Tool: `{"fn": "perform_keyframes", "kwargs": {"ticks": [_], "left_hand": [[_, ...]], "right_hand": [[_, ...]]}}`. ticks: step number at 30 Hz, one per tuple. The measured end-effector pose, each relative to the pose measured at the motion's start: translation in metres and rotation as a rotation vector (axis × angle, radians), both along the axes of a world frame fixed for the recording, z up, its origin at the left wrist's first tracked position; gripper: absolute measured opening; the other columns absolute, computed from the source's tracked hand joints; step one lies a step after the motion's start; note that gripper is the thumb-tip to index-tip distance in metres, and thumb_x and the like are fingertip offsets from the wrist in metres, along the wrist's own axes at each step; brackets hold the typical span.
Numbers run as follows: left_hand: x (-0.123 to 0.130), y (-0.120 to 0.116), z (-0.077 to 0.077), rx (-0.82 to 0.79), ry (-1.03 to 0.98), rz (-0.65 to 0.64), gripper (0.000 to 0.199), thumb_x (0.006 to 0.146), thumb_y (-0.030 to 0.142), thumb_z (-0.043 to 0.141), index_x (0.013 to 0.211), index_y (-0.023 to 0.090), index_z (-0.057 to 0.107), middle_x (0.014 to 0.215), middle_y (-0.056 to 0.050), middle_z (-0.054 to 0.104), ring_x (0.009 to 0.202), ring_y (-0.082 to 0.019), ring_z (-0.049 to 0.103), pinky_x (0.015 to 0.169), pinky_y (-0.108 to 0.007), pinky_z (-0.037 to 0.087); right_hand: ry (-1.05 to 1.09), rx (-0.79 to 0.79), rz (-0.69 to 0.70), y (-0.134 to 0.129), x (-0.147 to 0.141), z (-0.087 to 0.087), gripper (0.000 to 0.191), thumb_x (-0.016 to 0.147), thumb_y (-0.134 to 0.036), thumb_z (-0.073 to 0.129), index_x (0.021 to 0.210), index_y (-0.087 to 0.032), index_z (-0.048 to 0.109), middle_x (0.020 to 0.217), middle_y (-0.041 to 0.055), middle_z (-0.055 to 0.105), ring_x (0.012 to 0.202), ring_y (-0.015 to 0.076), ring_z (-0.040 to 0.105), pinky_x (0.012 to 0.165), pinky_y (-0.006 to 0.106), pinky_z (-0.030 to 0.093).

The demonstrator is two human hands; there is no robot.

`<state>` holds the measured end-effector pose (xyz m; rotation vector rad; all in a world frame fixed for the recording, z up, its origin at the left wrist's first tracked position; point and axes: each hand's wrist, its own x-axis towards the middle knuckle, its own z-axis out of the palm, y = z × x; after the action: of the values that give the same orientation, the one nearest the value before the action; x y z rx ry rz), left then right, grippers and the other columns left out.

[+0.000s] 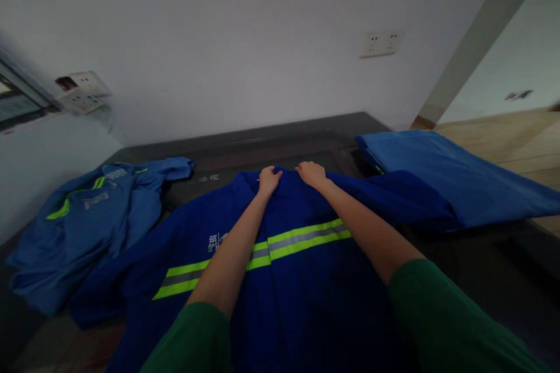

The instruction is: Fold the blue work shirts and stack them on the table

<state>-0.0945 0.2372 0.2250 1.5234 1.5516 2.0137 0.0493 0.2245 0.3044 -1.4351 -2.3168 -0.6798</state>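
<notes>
A dark blue work jacket [301,280] lies spread front side up, its collar away from me. Yellow-green and grey reflective bands cross its chest, and a white logo shows on the left. My left hand [268,179] is closed on the collar near the front opening, thumb and fingers pinching the cloth. Just to its right, my right hand [311,173] has its fingers curled over the other side of the collar. Both forearms reach over the jacket's chest. The lower part of the jacket runs out of view at the bottom.
The jacket rests on a dark table [262,143] against a white wall. A crumpled lighter blue garment [100,215] with reflective strips lies at left. At right is a flat folded blue cloth [446,169], touching the jacket's sleeve. Wall sockets [381,43] are above.
</notes>
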Motion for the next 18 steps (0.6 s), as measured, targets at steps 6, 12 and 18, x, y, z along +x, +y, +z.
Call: {"fn": "perform_keyframes", "kwargs": {"ticks": [6,12,18], "left_hand": [[0.009,-0.005,-0.007,0.103,0.158,0.183,0.039,0.084,0.015,0.058,0.122,0.016,0.048,0.110,-0.011,0.063,0.103,-0.021,0.059,0.089,-0.031,0.044],[0.018,-0.020,-0.009,0.047,0.492,0.479,0.041,0.088,0.019,0.050,0.128,0.020,0.052,0.132,-0.017,0.047,0.123,-0.032,0.044,0.097,-0.045,0.040],[0.047,-0.037,-0.004,0.097,0.740,0.363,0.041,0.092,0.019,0.040,0.130,0.017,0.056,0.144,-0.015,0.044,0.137,-0.029,0.032,0.116,-0.046,0.019]], "right_hand": [[-0.120,-0.008,0.125,-0.048,0.067,0.046,0.043,0.089,-0.047,0.056,0.118,-0.017,0.064,0.112,0.0141,0.069,0.104,0.0287,0.064,0.090,0.038,0.047],[0.051,-0.074,0.338,-0.118,0.246,0.072,0.040,0.080,-0.055,0.060,0.114,-0.035,0.066,0.119,0.0053,0.067,0.110,0.0267,0.062,0.094,0.041,0.051],[0.079,0.114,0.302,-0.127,0.351,0.025,0.082,0.065,-0.055,0.071,0.140,-0.049,0.039,0.143,0.0011,0.049,0.129,0.0297,0.048,0.101,0.046,0.046]]}}
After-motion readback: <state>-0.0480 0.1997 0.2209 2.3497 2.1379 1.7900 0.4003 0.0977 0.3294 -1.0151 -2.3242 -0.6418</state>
